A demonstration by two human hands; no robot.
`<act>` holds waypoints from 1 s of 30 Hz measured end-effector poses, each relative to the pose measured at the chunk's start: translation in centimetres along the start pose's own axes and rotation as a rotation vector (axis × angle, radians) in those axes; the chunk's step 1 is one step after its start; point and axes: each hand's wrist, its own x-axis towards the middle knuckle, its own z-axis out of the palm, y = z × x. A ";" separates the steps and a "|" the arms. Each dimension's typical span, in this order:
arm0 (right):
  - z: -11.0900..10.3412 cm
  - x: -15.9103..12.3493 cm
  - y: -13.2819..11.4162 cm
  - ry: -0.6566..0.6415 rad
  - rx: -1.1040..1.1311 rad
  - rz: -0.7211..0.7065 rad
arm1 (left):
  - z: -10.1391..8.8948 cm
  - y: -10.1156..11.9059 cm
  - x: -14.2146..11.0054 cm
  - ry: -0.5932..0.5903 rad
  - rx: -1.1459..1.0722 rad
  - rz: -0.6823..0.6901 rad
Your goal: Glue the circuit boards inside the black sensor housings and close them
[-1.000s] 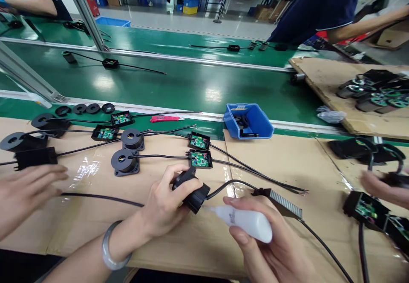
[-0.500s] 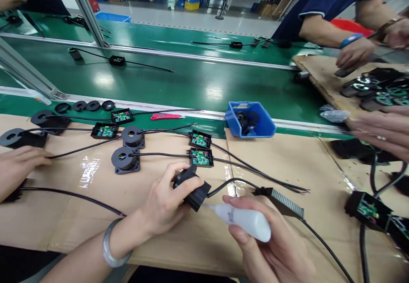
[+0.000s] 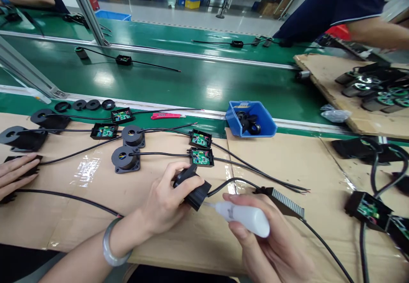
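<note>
Circuit box (image 3: 123, 59) slid right along green belt (image 3: 179, 88); hands (image 3: 166, 204) pinch bottle (image 3: 246, 219) and partly covered black housing (image 3: 197, 193).

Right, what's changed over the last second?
On the green belt, the open black box and the cylinder wired to it have moved right. The co-worker's hand at far left has shifted left; the one at far right has left view. Nothing was newly grasped or released: the left hand still grips the black housing, the right hand the white bottle.
</note>
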 end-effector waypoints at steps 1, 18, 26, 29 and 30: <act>0.0 0.0 0.0 0.001 0.000 -0.004 | 0.0 0.0 0.0 0.000 -0.001 0.000; -0.1 0.0 0.3 0.028 -0.074 -0.046 | 0.2 -0.1 0.0 0.011 0.010 0.005; 0.6 -1.1 -0.1 0.109 0.045 0.032 | 0.3 -0.1 -0.1 0.024 0.015 0.018; 0.5 -0.8 0.3 0.081 -0.028 -0.034 | 0.3 -0.1 -0.1 0.030 0.014 0.017; 0.4 -0.7 0.5 0.075 -0.062 -0.069 | 0.3 -0.1 -0.1 0.028 0.013 0.014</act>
